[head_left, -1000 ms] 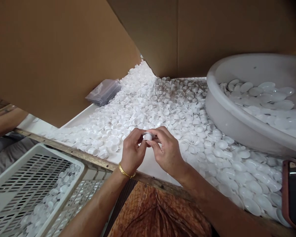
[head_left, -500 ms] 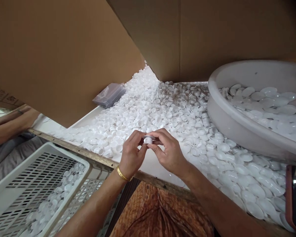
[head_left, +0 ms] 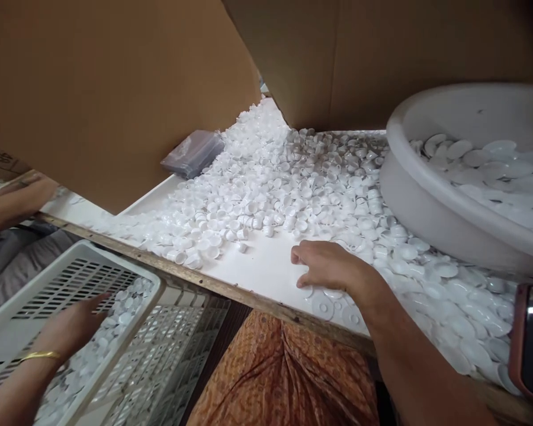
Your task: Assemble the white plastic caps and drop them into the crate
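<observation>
My left hand (head_left: 73, 325), with a gold bangle at its wrist, is over the pale plastic basket (head_left: 86, 251), its fingers stretched out and somewhat blurred. Beneath and beside it lie many small white plastic pieces (head_left: 127, 299). On the white tabletop, my right hand (head_left: 324, 266) curls its thumb and fingers around the edge of a small white saucer (head_left: 298, 277), partly covered by the hand. More flat saucers (head_left: 323, 306) lie under that palm. Small white toy-like cups (head_left: 266, 223) spread in a heap just beyond it.
A big white tub (head_left: 426, 201) holding saucers stands at the right, with a phone (head_left: 530, 343) in front. Cardboard sheets (head_left: 115, 89) rise behind the heap. A plastic-wrapped packet (head_left: 193, 154) lies at left. Another person's arm (head_left: 18, 201) shows at far left.
My hands have parted from the white cup-and-saucer piece they held together. The left has swung down left over the basket; the right has lowered to the saucers on the table.
</observation>
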{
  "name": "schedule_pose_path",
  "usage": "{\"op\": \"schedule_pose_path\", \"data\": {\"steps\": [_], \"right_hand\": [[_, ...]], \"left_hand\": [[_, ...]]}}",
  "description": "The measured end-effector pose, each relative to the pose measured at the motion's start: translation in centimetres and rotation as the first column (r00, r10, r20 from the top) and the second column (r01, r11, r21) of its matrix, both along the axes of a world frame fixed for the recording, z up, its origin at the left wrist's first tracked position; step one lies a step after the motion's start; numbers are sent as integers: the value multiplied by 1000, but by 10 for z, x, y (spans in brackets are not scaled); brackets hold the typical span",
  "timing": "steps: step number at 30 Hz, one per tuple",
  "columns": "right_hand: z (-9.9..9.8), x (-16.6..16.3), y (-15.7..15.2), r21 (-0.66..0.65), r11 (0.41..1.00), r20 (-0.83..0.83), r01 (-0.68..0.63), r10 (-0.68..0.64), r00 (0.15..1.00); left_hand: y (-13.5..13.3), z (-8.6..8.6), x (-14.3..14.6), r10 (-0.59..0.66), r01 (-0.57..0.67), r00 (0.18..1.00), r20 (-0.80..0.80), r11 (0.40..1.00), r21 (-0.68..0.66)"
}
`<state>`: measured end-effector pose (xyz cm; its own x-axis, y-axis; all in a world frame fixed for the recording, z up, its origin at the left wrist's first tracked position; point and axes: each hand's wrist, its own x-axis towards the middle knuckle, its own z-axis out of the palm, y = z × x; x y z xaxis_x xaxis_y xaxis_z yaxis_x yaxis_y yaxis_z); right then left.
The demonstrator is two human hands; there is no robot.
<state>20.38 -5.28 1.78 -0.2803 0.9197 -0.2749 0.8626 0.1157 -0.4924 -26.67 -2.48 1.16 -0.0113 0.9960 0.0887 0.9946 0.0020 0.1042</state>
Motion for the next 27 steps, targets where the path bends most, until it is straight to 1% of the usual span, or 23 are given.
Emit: {"op": "schedule_pose_path", "data": {"steps": [1, 2, 3, 4, 5, 6, 7, 9, 10, 12, 13, 15, 18, 19, 20, 22, 24, 27], "right_hand": [[-1, -5, -1, 2, 1000, 9, -15, 15, 1000], [-3, -9, -1, 1, 1000, 11, -29, 29, 1000], [-4, -12, -1, -2, 999, 5, -42, 42, 999], [-4, -14, -1, -1, 998, -13, -55, 55, 998], [-5, -15, -1, 4, 998, -44, -66, 66, 997], [-6, -15, 0, 12, 998, -89, -69, 70, 994], [-6, -15, 1, 30, 998, -145, -60, 63, 987], [-8, -16, 3, 89, 996, -261, -7, 31, 965], [-10, -17, 5, 130, 991, -303, 29, 12, 953], [-16, -20, 9, 236, 967, -333, 95, -11, 943], [-20, -23, 10, 289, 950, -326, 115, -15, 945], [-29, -28, 13, 343, 930, -311, 129, -17, 950], [-41, -36, 15, 315, 943, -333, 108, 3, 943], [-43, -37, 15, 305, 948, -348, 94, 19, 937], [-45, -38, 15, 305, 949, -359, 82, 35, 933], [-47, -37, 16, 317, 945, -355, 80, 40, 934], [-48, -34, 16, 319, 941, -311, 116, -12, 950], [-49, -32, 18, 317, 935, -225, 158, -87, 970]], "left_hand": [[0, 4, 21, -24, 24, 1000, -2, 998, 51], [2, 8, 49, -85, 82, 996, 28, 992, 91], [6, 12, 80, -166, 150, 982, 88, 976, 158], [10, 14, 112, -282, 253, 949, 144, 949, 191], [15, 13, 143, -387, 357, 907, 168, 916, 184], [20, 11, 169, -466, 442, 870, 159, 881, 168], [25, 8, 191, -541, 521, 833, 118, 838, 163], [33, -2, 220, -614, 608, 789, 3, 782, 135], [35, -7, 227, -625, 626, 779, -52, 770, 122], [39, -14, 233, -621, 630, 776, -109, 772, 92], [40, -15, 233, -621, 629, 777, -106, 773, 82], [39, -17, 233, -620, 620, 784, -29, 780, 78], [34, -20, 236, -604, 596, 781, 159, 797, 103], [32, -22, 238, -604, 594, 774, 188, 796, 113], [30, -24, 240, -610, 598, 770, 187, 792, 122], [27, -26, 244, -626, 612, 770, 119, 779, 139], [26, -26, 247, -626, 612, 778, 49, 774, 163], [25, -22, 251, -629, 610, 776, 47, 766, 204]]}}
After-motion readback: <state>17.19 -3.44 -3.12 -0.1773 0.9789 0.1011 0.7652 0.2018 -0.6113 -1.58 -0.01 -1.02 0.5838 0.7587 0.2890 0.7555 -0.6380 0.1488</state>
